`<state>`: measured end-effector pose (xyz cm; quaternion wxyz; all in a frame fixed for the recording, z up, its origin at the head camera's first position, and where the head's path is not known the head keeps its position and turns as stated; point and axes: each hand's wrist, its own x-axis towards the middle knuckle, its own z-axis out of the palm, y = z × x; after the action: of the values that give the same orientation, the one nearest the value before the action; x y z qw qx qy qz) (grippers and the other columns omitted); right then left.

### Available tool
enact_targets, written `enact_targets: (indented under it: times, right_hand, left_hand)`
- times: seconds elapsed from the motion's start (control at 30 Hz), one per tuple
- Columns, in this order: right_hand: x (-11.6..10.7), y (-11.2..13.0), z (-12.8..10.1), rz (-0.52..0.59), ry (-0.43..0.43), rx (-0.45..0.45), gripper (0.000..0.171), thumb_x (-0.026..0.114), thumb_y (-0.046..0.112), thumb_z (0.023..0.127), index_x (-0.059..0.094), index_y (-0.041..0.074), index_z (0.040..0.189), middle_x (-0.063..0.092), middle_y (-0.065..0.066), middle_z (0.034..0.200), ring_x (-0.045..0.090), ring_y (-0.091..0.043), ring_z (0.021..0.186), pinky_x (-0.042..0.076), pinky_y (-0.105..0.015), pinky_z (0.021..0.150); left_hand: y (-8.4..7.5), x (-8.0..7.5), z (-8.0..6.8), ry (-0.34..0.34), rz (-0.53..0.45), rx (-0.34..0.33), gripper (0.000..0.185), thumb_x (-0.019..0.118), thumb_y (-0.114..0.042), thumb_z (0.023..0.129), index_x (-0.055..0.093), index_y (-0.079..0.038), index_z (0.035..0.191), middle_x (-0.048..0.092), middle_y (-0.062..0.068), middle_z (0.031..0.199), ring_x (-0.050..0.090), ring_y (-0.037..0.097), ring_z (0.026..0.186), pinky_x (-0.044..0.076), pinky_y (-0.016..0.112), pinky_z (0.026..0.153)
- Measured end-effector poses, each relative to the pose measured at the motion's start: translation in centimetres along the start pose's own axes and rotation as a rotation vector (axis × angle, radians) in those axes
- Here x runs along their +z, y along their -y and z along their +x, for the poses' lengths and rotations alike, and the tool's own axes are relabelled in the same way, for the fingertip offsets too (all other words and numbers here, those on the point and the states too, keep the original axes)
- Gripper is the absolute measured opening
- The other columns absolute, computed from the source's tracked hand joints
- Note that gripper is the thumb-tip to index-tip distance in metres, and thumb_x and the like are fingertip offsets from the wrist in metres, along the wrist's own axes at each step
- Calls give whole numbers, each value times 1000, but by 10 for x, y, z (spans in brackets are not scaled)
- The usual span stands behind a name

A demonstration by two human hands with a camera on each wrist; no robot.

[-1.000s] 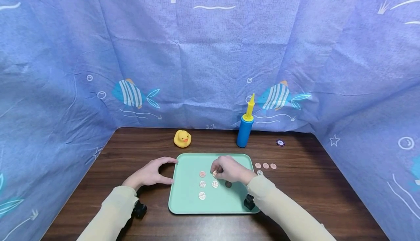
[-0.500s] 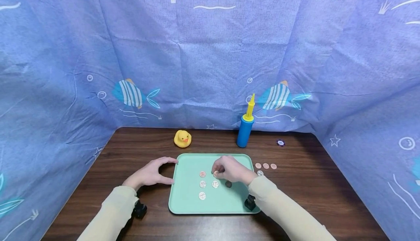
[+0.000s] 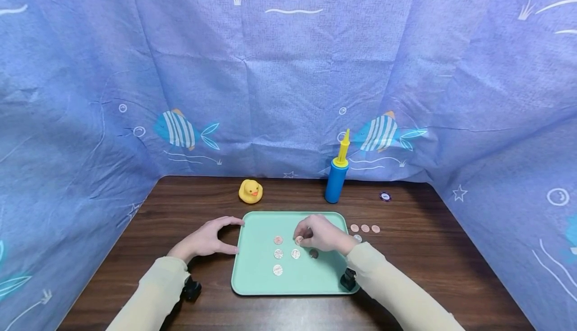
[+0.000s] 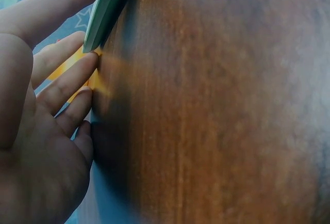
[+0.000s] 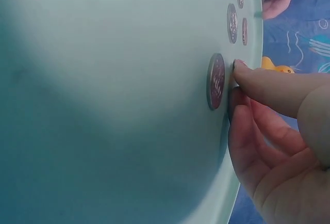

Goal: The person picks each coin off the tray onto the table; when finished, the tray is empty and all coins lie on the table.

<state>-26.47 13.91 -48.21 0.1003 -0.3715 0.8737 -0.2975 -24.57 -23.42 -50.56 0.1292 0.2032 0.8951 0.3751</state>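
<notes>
A mint green tray [image 3: 257,283] lies on the table with coins spread on it. My right hand [image 3: 322,233] is over its right half, thumb and fingertips pinching a copper coin [image 3: 299,240] low over the surface. The right wrist view mostly hides that coin behind the fingers, with a larger-looking coin [image 5: 216,82] just beside them. Left of the hand are a copper coin [image 3: 278,240] and silver coins [image 3: 295,254]; a darker coin [image 3: 313,254] sits in its shadow. My left hand [image 3: 207,238] spreads thumb and index finger against the tray's left rim [image 4: 98,30].
Behind the tray stand a yellow rubber duck [image 3: 250,191] and a blue hand pump [image 3: 336,183]. Right of the tray, copper coins [image 3: 365,228] form a row, with a silver coin [image 3: 357,238] below. A poker chip [image 3: 385,197] lies farther back. A patterned curtain [image 3: 288,95] surrounds the table.
My right hand has shifted slightly right and toward me, and the pinched copper coin has moved with it. The left hand stays at the rim.
</notes>
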Motion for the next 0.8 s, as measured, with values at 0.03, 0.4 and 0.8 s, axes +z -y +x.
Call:
enact_targets:
  times: [0.03,0.4,0.8]
  right_hand:
    - [0,0,-1,6,0,4,6,79,7,95,81,12,95,76,5,87,65,-3,78,56,-24,73]
    - [-4,-8,-8,100,16,-8,4,79,6,95,81,9,97,74,4,86,64,-3,77,56,-24,74]
    - [-18,-20,-25,188,-48,39,5,81,7,93,81,10,97,74,2,86,66,-10,83,59,-27,80]
  left_hand:
    - [0,0,0,1,0,1,74,90,-48,82,61,-23,146,54,3,154,44,34,147,37,61,117]
    - [-1,0,-1,-1,-2,-13,73,90,-47,82,61,-25,145,53,3,154,44,33,147,37,61,117]
    - [-2,-1,0,1,15,-14,73,90,-46,83,60,-25,146,53,4,154,45,33,147,38,61,117]
